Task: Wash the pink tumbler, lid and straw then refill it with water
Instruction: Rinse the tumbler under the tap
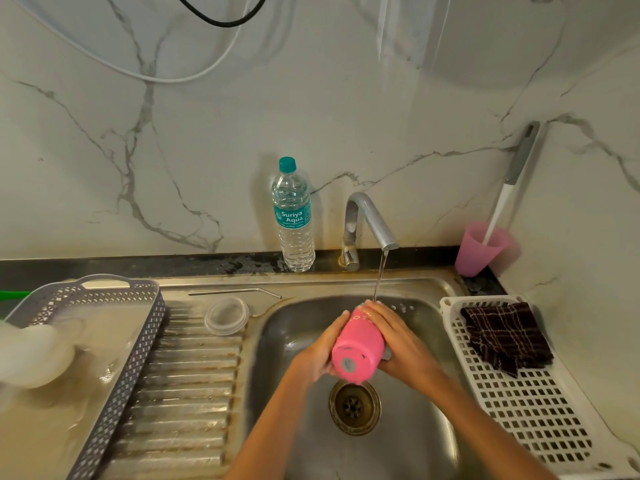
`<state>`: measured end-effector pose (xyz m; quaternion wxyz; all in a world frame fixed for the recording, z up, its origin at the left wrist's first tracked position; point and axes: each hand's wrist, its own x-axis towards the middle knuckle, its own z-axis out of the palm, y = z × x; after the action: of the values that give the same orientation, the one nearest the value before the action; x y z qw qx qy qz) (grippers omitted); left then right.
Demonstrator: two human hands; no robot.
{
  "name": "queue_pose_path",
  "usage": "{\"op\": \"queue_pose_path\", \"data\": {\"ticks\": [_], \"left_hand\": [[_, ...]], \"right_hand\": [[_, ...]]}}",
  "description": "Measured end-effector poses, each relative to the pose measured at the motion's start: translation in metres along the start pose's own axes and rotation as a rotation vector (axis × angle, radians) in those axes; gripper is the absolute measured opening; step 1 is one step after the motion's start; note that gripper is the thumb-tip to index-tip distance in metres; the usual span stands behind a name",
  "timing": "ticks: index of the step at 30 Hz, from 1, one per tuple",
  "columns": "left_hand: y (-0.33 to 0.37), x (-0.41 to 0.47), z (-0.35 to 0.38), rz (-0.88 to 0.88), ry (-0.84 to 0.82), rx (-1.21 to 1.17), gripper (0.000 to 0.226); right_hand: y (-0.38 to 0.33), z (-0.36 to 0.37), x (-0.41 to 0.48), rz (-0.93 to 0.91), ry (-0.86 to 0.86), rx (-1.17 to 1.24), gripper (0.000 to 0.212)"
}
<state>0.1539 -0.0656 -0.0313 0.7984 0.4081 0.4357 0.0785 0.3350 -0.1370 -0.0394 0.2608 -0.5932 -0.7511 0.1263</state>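
tumbler (358,344) mouth: faces away, not visible | its lettering: partly under right hand (398,337), unreadable | white object (34,355) in grey basket (138,358): blurred, cut by left edge, can't ID | green thing (14,295): cut off | brush (512,181) head: hidden in pink cup (479,249)

Beside the sink
Checked cloth (505,336) on white tray (540,420) right of the right hand (401,341); grey basket (136,355) well left of the left hand (320,351).

Home kitchen: steel sink (277,393) with ribbed drainboard centre frame, running tap (367,223) above, marble-pattern backsplash (173,133) upper frame, dish baskets (114,341) both sides.
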Motion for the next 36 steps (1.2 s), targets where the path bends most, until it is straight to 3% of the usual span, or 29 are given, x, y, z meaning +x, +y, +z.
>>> {"op": "queue_pose_path", "data": {"ticks": [2, 4, 8, 12, 14, 18, 24, 36], "left_hand": [[0.005, -0.007, -0.006, -0.051, -0.069, 0.105, 0.091], [0.005, -0.016, -0.008, -0.052, 0.016, 0.241, 0.088], [-0.013, -0.033, -0.015, 0.229, 0.234, 0.427, 0.040], [-0.031, -0.067, -0.024, 0.511, 0.113, 0.358, 0.073], [-0.036, -0.081, -0.025, 0.553, 0.141, 0.314, 0.085], [-0.036, -0.110, -0.041, 0.648, 0.368, 0.244, 0.081], [-0.045, -0.162, -0.093, 0.702, 0.531, 0.219, 0.089], [-0.070, -0.191, -0.152, 0.681, 0.548, 0.127, 0.085]], "right_hand": [[-0.004, 0.000, 0.002, 0.050, -0.022, 0.040, 0.101], [-0.011, 0.003, 0.002, 0.144, -0.024, 0.130, 0.099], [-0.029, 0.016, -0.004, 0.378, 0.061, 0.357, 0.095], [-0.048, 0.032, -0.005, 0.487, 0.077, 0.512, 0.099], [-0.066, 0.037, 0.000, 0.458, 0.047, 0.547, 0.101], [-0.105, 0.053, 0.019, 0.376, -0.059, 0.653, 0.102], [-0.162, 0.075, 0.053, 0.213, -0.194, 0.696, 0.093], [-0.216, 0.119, 0.087, 0.193, -0.265, 0.644, 0.088]]}}
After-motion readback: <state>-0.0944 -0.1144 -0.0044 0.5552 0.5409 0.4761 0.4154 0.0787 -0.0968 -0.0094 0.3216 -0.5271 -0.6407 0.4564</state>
